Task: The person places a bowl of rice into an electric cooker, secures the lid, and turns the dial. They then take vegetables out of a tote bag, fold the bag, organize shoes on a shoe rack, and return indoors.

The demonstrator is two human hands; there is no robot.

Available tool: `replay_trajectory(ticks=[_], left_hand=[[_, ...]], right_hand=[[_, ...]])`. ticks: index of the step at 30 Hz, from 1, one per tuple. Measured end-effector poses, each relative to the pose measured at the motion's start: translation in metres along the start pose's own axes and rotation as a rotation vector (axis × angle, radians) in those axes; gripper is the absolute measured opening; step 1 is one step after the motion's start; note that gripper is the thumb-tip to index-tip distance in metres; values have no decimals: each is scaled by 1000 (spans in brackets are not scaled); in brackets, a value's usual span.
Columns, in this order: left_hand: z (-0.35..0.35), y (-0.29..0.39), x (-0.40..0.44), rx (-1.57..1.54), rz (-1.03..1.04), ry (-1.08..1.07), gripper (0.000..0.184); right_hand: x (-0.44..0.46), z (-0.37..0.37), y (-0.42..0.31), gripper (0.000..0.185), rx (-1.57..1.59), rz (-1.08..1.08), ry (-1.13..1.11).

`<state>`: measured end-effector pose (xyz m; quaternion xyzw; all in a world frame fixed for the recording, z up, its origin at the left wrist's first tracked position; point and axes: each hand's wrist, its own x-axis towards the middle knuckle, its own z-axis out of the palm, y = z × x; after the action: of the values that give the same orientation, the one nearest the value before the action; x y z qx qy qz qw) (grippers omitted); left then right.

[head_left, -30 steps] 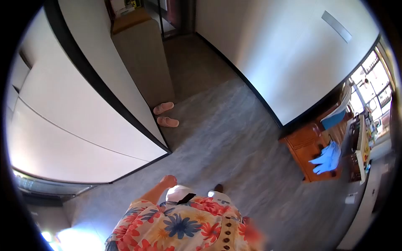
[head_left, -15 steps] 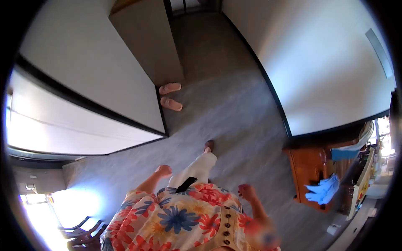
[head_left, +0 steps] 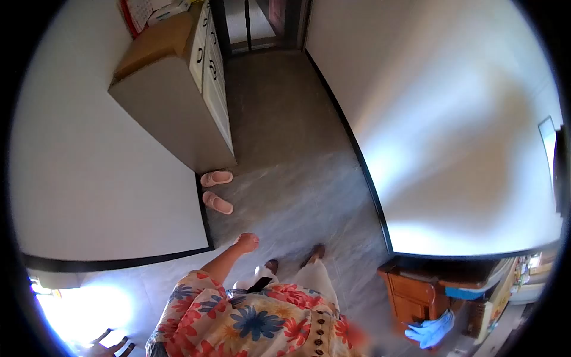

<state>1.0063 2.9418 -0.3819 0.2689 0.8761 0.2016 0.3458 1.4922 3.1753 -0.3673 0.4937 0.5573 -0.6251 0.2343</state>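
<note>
My left hand (head_left: 247, 241) hangs in front of my body over the grey floor, its fingers curled in and nothing visible in them. The nearest objects to it are a pair of pink slippers (head_left: 217, 203) lying by the corner of the left wall. My right hand is out of sight; only a blurred patch shows by the right side of my flowered top (head_left: 256, 321). Below, my dark shoes (head_left: 313, 254) and white trousers show in mid-step.
A white-drawered cabinet (head_left: 172, 113) with a brown top stands along the left wall, and a glass door (head_left: 256, 27) closes off the far end. At the lower right is a wooden cabinet (head_left: 410, 291) with blue gloves (head_left: 429, 329) hanging on it. White walls flank the passage.
I have moved forward, so the slippers and cabinet appear lower and nearer. My left arm has swung forward. My right hand has dropped out of view.
</note>
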Motion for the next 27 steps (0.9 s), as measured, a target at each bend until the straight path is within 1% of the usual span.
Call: replay_trajectory(ticks=[3,6,7,9,11,12,13,14,15,17,18,21,22,23,25,26,27], left_hand=[[17,31,57,-70,-11,43,19],[24,47,115,137,5,-122,18],[20,50,125,243,90,-148,18],[4,53,141,461,257,-197,18],[1,33,157,249,258,-13,20],[-2,35,154,138,251,68,22],[-3,37,154,145,96,58,21],[-11,50,148,148,-59,50,21],[-25,63,153,153,-214,47,20],[-19,40,155,216,-107,-7,21],[-15,29,158,251,-53,-37,21],[-42,31,172,151,-315,-239,22],[-52,23,184,567,59,-324,22],[-68,17,203,457,-52,-319,22],[-111,24,235,218,-265,-321,22],[-127,21,255,275,-220,-318,22],[-150,13,284,331,-176,-305,22]], right_hand=[[45,-54,-55,14,-288,-179,-10],[80,-121,-135,16,-581,-370,-17],[99,-140,-151,15,-644,-329,-40],[163,-179,-174,14,-767,-249,-83],[223,-234,-226,17,-546,-36,-143],[240,-253,-258,20,-435,82,-181],[258,-272,-291,23,-329,204,-205],[235,-259,-355,25,-447,76,-123],[197,-238,-435,27,-575,-42,-25],[224,-231,-498,23,-473,-104,-6],[228,-223,-530,24,-563,-143,-4],[244,-201,-602,26,-633,-204,-113],[270,-202,-599,23,-693,-323,-154],[300,-206,-593,21,-750,-446,-187],[282,-186,-635,15,-651,-112,-184],[304,-198,-620,16,-626,-158,-293],[313,-198,-632,16,-611,-139,-312]])
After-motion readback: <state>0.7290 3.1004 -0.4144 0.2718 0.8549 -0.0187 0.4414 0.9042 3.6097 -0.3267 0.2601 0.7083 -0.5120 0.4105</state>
